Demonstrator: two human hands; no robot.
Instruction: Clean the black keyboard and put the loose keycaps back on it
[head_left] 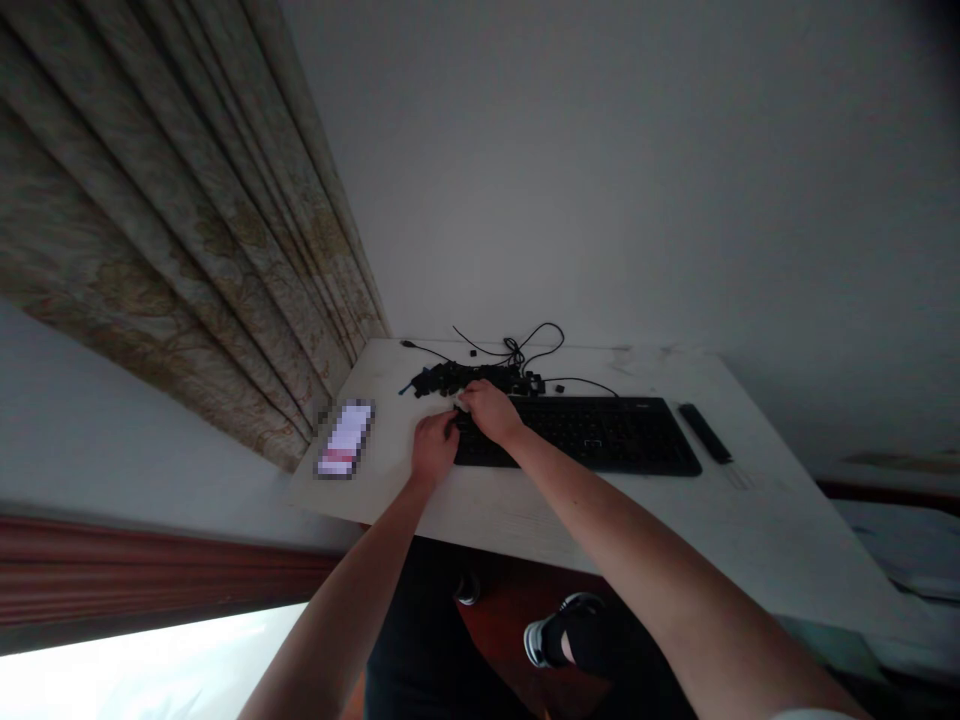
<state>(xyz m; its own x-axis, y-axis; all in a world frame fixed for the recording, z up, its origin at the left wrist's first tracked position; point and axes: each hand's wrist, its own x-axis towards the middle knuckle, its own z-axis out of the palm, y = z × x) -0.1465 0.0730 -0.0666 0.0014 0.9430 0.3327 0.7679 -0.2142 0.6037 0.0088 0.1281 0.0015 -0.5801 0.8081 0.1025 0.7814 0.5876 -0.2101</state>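
Note:
A black keyboard (622, 435) lies on the white table (480, 505). My left hand (435, 447) is closed round its left end, with the fingers partly hidden. My right hand (486, 408) reaches over the upper left keys, its fingers pinched together. Something small and pale shows at those fingertips, too small to name. Just behind the hands lies a heap of small black pieces (450, 377) that look like loose keycaps. A single black keycap (559, 389) sits apart from the heap, to its right.
Behind the heap a thin black cable (551, 325) loops near the wall. At the table's left lies a phone (345, 440) with a lit, blurred screen. Right of the keyboard is a long black bar (705, 432). A patterned curtain (225, 220) hangs at the left.

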